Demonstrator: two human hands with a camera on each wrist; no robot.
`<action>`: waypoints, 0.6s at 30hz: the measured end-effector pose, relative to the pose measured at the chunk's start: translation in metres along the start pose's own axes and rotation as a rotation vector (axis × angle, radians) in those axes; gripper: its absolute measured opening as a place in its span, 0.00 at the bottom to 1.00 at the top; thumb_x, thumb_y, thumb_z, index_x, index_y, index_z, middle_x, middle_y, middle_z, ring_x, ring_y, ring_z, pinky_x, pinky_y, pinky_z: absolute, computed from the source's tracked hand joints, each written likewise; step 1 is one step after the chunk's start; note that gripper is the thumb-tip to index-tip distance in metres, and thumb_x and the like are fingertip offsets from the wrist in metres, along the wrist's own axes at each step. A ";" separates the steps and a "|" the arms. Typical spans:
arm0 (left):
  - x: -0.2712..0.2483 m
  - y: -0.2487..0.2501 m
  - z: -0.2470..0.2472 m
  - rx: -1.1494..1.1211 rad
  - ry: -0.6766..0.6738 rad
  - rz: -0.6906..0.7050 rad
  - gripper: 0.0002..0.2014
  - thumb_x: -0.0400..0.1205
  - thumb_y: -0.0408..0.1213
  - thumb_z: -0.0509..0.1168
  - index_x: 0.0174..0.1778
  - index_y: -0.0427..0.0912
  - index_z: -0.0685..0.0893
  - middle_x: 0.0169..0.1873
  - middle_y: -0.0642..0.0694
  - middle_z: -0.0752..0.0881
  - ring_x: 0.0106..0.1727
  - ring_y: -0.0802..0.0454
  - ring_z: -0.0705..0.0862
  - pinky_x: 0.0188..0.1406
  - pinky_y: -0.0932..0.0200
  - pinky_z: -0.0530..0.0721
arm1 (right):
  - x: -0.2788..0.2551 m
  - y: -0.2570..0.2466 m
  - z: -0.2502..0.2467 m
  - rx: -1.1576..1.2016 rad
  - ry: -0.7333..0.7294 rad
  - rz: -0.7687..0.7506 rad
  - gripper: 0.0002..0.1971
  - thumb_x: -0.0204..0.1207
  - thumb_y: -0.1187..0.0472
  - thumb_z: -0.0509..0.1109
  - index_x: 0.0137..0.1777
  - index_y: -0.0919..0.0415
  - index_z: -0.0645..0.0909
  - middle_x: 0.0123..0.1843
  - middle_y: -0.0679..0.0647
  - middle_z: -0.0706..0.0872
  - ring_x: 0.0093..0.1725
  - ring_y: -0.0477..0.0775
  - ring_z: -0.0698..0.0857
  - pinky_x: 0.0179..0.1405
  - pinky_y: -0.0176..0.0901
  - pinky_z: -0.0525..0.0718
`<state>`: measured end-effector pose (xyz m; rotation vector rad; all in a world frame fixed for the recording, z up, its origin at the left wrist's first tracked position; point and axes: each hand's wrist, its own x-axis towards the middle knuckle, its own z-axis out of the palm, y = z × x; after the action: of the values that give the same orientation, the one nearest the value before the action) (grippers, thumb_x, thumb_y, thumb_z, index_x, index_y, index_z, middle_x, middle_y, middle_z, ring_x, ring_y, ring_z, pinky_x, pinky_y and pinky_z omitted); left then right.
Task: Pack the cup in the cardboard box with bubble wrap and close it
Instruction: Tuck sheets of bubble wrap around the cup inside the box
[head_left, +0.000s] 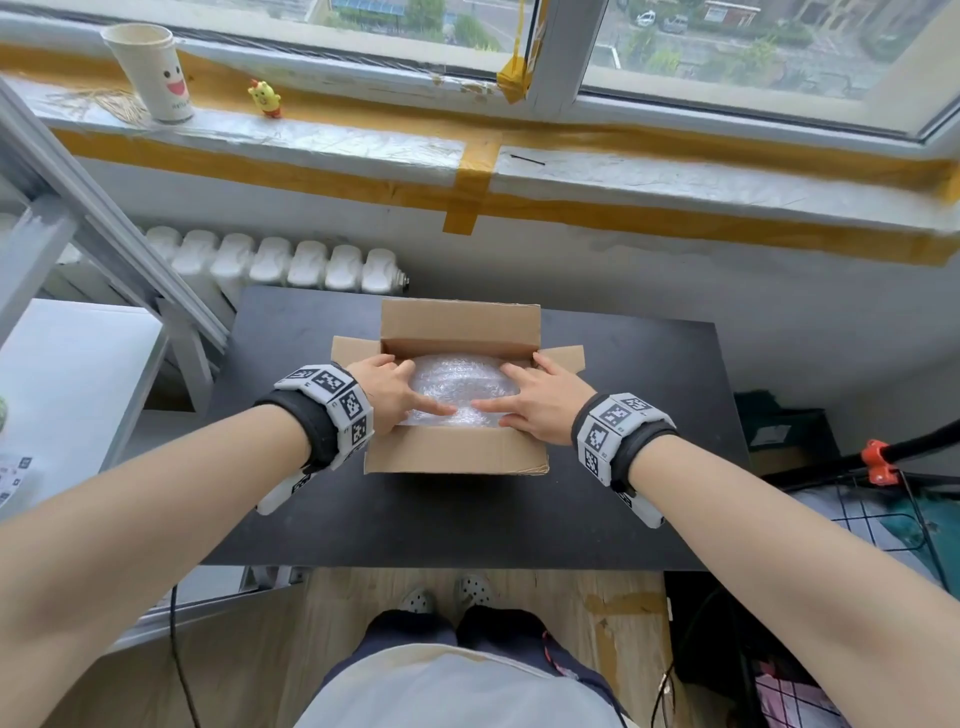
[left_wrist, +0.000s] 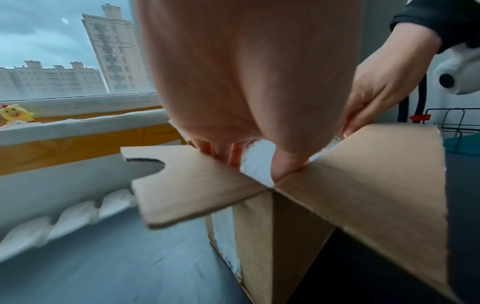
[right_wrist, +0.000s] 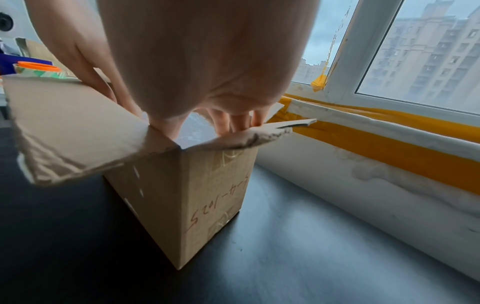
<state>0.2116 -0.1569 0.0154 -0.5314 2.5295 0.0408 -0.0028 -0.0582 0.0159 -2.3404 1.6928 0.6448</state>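
Note:
An open cardboard box (head_left: 457, 453) stands mid-table on the black table (head_left: 467, 525), all of its flaps folded outward. Clear bubble wrap (head_left: 460, 382) fills its inside, and no cup shows within it. My left hand (head_left: 392, 389) lies on the left part of the wrap, thumb stretched toward the middle. My right hand (head_left: 537, 397) lies on the right part with spread fingers. The left wrist view has my left hand (left_wrist: 246, 82) reaching down past a flap into the box (left_wrist: 285, 236). In the right wrist view, my right hand (right_wrist: 207, 61) reaches into the box (right_wrist: 202, 195).
A paper cup with a smiling face (head_left: 150, 73) and a small yellow toy (head_left: 265, 97) stand on the windowsill. A white radiator (head_left: 291, 262) runs behind the table. A white surface (head_left: 67, 374) adjoins on the left. A tape roll (right_wrist: 39, 70) sits beyond the box.

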 end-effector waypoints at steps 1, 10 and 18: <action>-0.001 0.000 -0.001 -0.014 0.017 -0.002 0.26 0.87 0.45 0.49 0.74 0.79 0.50 0.46 0.46 0.68 0.46 0.49 0.72 0.61 0.57 0.74 | -0.001 -0.001 -0.001 0.009 0.006 0.002 0.22 0.86 0.47 0.49 0.79 0.33 0.57 0.82 0.65 0.60 0.76 0.62 0.70 0.82 0.57 0.50; -0.023 -0.004 0.005 -0.311 0.292 -0.131 0.20 0.83 0.33 0.59 0.71 0.49 0.76 0.67 0.45 0.78 0.67 0.45 0.77 0.68 0.53 0.72 | -0.014 -0.015 -0.010 0.306 0.214 0.113 0.19 0.85 0.58 0.56 0.74 0.59 0.72 0.80 0.58 0.67 0.72 0.60 0.75 0.71 0.50 0.68; -0.047 -0.008 0.004 -0.339 0.391 -0.365 0.17 0.82 0.34 0.59 0.68 0.41 0.77 0.77 0.36 0.65 0.79 0.39 0.64 0.76 0.47 0.68 | -0.031 -0.012 -0.015 0.383 0.354 0.381 0.27 0.82 0.56 0.60 0.80 0.58 0.61 0.84 0.56 0.59 0.80 0.56 0.64 0.81 0.51 0.56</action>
<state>0.2532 -0.1469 0.0377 -1.2347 2.7685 0.2558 0.0044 -0.0334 0.0420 -1.9600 2.2069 -0.0633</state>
